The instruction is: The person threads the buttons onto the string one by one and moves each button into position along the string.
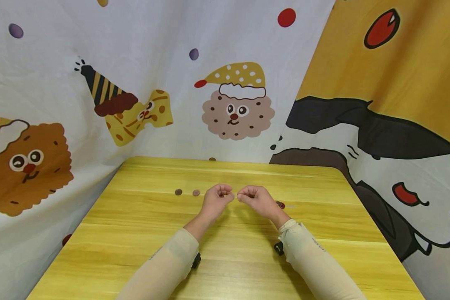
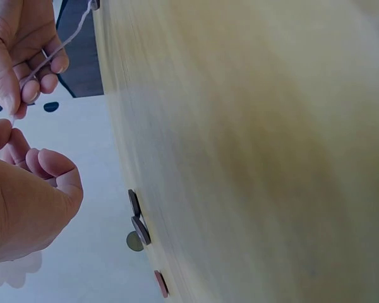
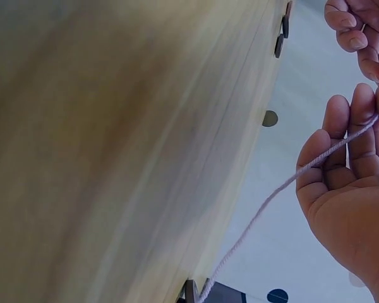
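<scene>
My left hand and right hand are raised above the middle of the table, fingertips almost meeting. Between right thumb and forefinger I pinch a thin pale string; it crosses the curled fingers and slopes down to the tabletop. A short bit of it spans the gap to my left thumb and forefinger, which pinch its end. Left of the hands lie a dark button-like disc and a pinkish-brown disc. Beside the right wrist sit dark and red discs, with part of the string next to them.
A wood-grain table extends under both arms. Behind it hangs a white curtain with cartoon prints, and a yellow and black printed part is on the right. Small dark cameras are strapped to the wrists.
</scene>
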Tool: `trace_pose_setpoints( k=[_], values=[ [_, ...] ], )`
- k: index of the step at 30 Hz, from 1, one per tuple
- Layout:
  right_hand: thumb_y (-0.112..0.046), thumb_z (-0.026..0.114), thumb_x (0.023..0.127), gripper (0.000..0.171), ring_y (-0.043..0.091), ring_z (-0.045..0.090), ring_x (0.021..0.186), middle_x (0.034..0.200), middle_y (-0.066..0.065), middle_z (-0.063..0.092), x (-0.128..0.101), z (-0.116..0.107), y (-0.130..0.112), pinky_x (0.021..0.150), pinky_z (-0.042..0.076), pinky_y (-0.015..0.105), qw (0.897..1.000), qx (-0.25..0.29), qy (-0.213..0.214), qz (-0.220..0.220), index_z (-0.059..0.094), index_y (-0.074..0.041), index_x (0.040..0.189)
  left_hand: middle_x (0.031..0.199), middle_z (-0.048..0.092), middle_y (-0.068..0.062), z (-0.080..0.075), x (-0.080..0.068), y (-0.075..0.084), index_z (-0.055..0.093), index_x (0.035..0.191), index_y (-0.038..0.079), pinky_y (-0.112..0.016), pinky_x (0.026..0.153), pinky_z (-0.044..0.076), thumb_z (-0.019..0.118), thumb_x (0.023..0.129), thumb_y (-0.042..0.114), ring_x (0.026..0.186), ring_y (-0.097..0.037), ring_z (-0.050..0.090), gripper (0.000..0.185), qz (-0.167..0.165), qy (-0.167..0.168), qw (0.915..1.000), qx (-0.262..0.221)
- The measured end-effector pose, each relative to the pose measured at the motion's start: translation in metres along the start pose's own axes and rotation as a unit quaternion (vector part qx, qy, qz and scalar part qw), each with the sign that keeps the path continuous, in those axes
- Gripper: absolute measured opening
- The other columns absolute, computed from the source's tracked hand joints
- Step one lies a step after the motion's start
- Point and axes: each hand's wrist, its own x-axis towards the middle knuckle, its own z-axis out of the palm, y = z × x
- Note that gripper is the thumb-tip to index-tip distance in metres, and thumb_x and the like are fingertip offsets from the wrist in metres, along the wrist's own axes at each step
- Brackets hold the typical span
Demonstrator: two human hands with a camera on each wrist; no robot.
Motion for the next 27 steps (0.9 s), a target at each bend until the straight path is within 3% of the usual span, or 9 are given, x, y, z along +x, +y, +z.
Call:
trace_pose_setpoints(
  k=[9,14,20,27],
  values=[
    [-0.028,0.068,0.107,0.027,0.022,0.062,0.088,0.104,0.004,0.077,-0.001,0.001,-0.001,0.077,0.051,0.030,1.000,0.013,0.007,0.017,0.077,-0.006,0.118,0.111,0.071,-0.007,-0.002,-0.001,-0.001,0.072,0.118,0.009,-0.029,0.083,0.053,0.075,0.096,0.015,0.100,-0.020,0.061,0.023,-0.006,-0.002,1.0000,0.004],
    [-0.031,0.069,0.107,0.024,0.035,0.067,0.098,0.106,0.006,0.078,-0.003,0.000,-0.005,0.080,0.053,0.033,0.999,0.015,0.036,0.031,0.079,-0.011,0.115,0.114,0.070,-0.005,-0.009,-0.002,0.002,0.072,0.120,0.013,-0.033,0.089,0.052,0.075,0.098,0.020,0.102,-0.021,0.060,0.023,-0.005,-0.005,0.9996,0.028],
    [-0.032,0.070,0.106,0.023,0.040,0.069,0.110,0.109,0.009,0.078,-0.007,0.000,-0.004,0.093,0.058,0.050,0.996,0.033,0.058,0.055,0.079,-0.012,0.113,0.112,0.067,-0.005,-0.029,0.003,0.005,0.073,0.120,0.012,-0.032,0.090,0.052,0.074,0.100,0.020,0.105,-0.020,0.059,0.022,-0.007,0.014,0.9993,0.033],
    [-0.032,0.070,0.106,0.017,0.040,0.065,0.102,0.104,0.003,0.076,-0.008,0.000,0.001,0.082,0.053,0.035,0.996,0.025,0.062,0.065,0.079,-0.018,0.109,0.118,0.068,-0.009,-0.061,0.010,0.002,0.072,0.128,0.011,-0.037,0.090,0.056,0.072,0.103,0.019,0.107,-0.023,0.062,0.026,-0.024,0.022,0.9978,0.058]
  ],
)
